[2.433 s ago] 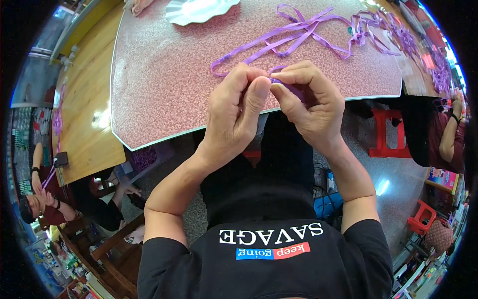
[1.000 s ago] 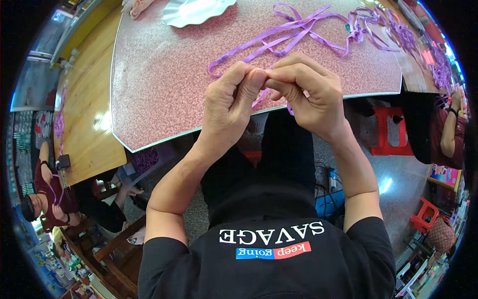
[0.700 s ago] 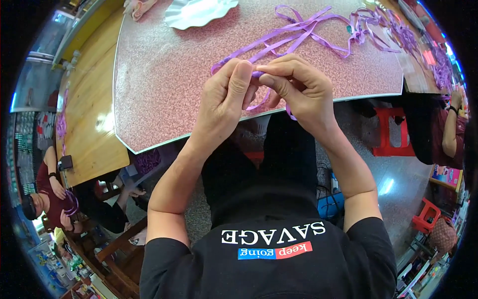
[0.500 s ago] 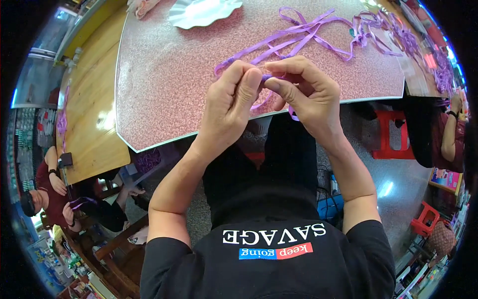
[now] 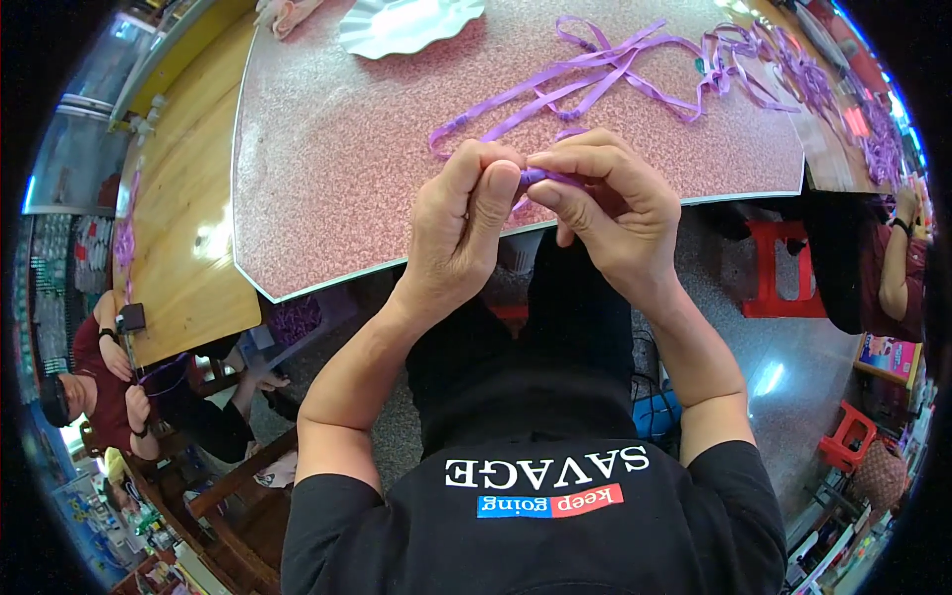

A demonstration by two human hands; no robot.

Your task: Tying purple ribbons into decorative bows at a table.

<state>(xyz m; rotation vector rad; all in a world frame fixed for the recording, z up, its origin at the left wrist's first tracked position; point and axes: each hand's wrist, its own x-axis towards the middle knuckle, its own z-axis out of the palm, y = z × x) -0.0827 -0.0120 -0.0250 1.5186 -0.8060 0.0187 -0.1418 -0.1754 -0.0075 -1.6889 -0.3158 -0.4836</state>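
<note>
Close together over the table's near edge, both hands pinch a purple ribbon (image 5: pixel 533 177) that has a wrapped or knotted section between the fingertips. My left hand (image 5: pixel 461 213) is closed, its thumb and index finger gripping one side. From the other side my right hand (image 5: pixel 615 203) holds it between thumb and forefinger, the other fingers curled. Most of the held ribbon is hidden behind the fingers. Just beyond the hands, long loops of purple ribbon (image 5: pixel 585 84) with small knots lie across the pink speckled tabletop (image 5: pixel 327 169).
A white scalloped dish (image 5: pixel 409 28) stands at the far edge. More purple ribbons (image 5: pixel 808 79) pile up at the far right. At left, a person (image 5: pixel 109 387) beside a wooden table (image 5: pixel 188 248) handles purple ribbon; another person (image 5: pixel 897 268) sits right. A red stool (image 5: pixel 778 270) stands on the floor.
Both hands have come slightly nearer to me with the ribbon, and its wrapped section shows more between the fingertips. The ribbon end below my right hand is out of sight.
</note>
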